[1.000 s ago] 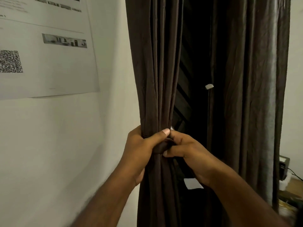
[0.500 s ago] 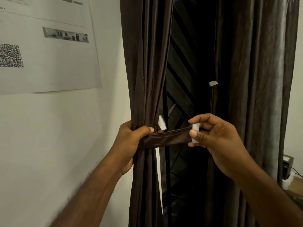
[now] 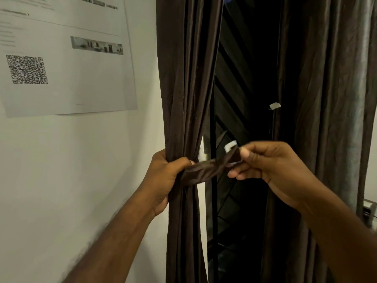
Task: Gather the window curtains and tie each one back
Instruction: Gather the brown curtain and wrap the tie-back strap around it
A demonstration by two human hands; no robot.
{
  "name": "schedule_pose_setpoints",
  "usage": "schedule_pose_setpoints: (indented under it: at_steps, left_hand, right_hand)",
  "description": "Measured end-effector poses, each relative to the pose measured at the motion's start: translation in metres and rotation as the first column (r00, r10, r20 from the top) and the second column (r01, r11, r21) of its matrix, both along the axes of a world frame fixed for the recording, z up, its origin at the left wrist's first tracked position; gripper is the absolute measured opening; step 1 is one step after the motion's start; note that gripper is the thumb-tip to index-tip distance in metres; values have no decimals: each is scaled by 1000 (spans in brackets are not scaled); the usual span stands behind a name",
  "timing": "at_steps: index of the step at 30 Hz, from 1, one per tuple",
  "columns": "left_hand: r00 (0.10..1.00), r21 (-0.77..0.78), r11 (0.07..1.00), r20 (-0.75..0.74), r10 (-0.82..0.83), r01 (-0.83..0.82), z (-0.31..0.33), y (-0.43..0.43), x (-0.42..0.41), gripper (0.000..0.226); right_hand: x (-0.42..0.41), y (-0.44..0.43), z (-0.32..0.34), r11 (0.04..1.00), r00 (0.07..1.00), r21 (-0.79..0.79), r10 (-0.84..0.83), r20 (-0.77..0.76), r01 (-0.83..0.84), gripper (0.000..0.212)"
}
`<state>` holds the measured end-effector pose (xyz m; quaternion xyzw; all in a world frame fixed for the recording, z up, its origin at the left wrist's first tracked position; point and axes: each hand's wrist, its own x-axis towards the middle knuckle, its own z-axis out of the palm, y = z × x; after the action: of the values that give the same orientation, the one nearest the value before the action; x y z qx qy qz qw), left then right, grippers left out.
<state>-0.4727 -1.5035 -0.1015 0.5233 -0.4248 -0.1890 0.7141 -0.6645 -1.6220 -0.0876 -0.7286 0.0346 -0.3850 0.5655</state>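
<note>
The left brown curtain hangs bunched into narrow folds beside the wall. My left hand grips that bundle at mid height, thumb across its front. A brown fabric tie-back strap runs from under my left thumb rightward to my right hand, which pinches its free end. That end carries a white fastening patch. The right brown curtain hangs loose and spread, with a small white patch at its inner edge.
Between the curtains is a dark window with slanted slats and a black vertical frame bar. A printed sheet with a QR code is stuck on the white wall at left. A small device sits at the right edge.
A second ago both hands were pressed together on the bunched curtain. My right hand has since pulled the strap's free end out to the right and slightly up, tilting it.
</note>
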Motion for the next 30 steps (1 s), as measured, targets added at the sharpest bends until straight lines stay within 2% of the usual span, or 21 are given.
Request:
schedule_pose_setpoints:
  at_steps: [4,9,12,17,21,23,30]
  left_hand:
    - [999,2,1000,33,15,-15,-1,-1,-4,17]
    - [997,26,998,54,55,-57,-3,-2,-5,16]
    - [998,21,999,46,32,-33,-2,0,-5,17]
    - [999,22,1000,42,-16,15,-2,-3,-9,21]
    - [998,9,1000,49,-30,29,-2,-1,-11,19]
    - [998,3,1000,54,-25,25,-2,-1,-9,19]
    - [998,3,1000,64,-17,16,-4,-4,-9,16]
  right_hand:
    - [14,8,13,988,994,-137,-87,-61,78,20]
    - [35,14,3,979,982,-92,-186,-17,184,12]
    - [32,11,4,983,988,-103,-153,14,154,10]
    - [24,4,20,950,993,-293,-117,-3,111,23]
    - [33,7,23,900,981,-407,-188,-36,158,15]
    - [36,9,23,912,979,-382,-190,-73,149,7]
    - [52,10,12,977,980,-111,-191,-51,184,9]
